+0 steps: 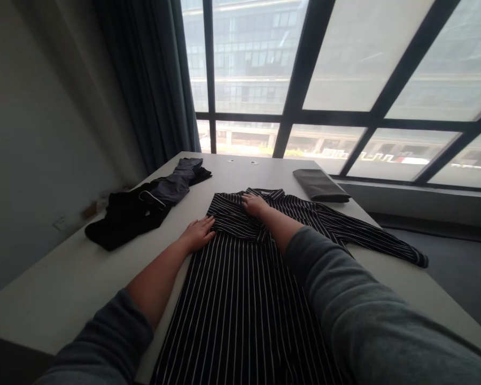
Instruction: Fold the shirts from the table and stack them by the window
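A black shirt with thin white stripes (pixel 240 299) lies spread on the table, its collar at the far end. One sleeve is folded across the upper front, and the other stretches out to the right. My left hand (pixel 199 233) lies flat at the shirt's left edge, by the fold, with its fingers out and holding nothing. Over the folded sleeve, just below the collar, my right hand (pixel 255 205) presses down with its fingers laid on the cloth. My right forearm covers part of the shirt's right side.
Dark crumpled clothes (pixel 144 208) lie along the white table's (pixel 84 283) left edge. A folded grey-brown cloth (pixel 320 185) rests at the far right edge. Beyond the table stand a large window (pixel 288 112) and a dark curtain (pixel 148 80).
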`<state>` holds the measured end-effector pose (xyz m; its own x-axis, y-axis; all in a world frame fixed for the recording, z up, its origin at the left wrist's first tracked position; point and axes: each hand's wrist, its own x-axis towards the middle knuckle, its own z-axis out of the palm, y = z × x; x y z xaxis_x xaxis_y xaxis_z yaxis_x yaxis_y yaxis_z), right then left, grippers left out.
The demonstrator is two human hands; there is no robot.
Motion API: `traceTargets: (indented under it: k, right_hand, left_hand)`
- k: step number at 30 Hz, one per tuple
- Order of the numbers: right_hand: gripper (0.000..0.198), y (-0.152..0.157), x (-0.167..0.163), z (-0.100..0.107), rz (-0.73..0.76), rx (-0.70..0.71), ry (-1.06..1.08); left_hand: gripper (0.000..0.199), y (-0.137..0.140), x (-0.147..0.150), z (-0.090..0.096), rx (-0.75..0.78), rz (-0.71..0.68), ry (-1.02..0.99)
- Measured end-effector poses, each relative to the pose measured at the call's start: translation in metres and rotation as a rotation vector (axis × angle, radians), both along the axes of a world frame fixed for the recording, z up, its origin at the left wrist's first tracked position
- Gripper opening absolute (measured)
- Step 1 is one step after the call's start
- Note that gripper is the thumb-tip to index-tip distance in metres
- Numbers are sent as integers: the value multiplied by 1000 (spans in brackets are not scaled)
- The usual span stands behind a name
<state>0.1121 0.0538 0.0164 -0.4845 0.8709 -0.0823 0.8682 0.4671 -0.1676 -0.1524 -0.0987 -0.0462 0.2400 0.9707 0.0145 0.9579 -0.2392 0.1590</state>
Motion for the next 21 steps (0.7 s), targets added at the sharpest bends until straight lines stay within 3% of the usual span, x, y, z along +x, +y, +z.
traceTargets:
  k: [8,15,21]
  right_hand:
    - [70,75,-11,-42,-167,-82,-83]
    - [71,97,-15,-49,-157,-55,-65]
    - [72,107,-29,-48,-217,-111,-51]
  left_hand:
    - [67,11,-11,3,-42,22,-22]
    - [70,24,-17,2,-26,48,-14]
    - [70,23,-17,-1,1,96,-28]
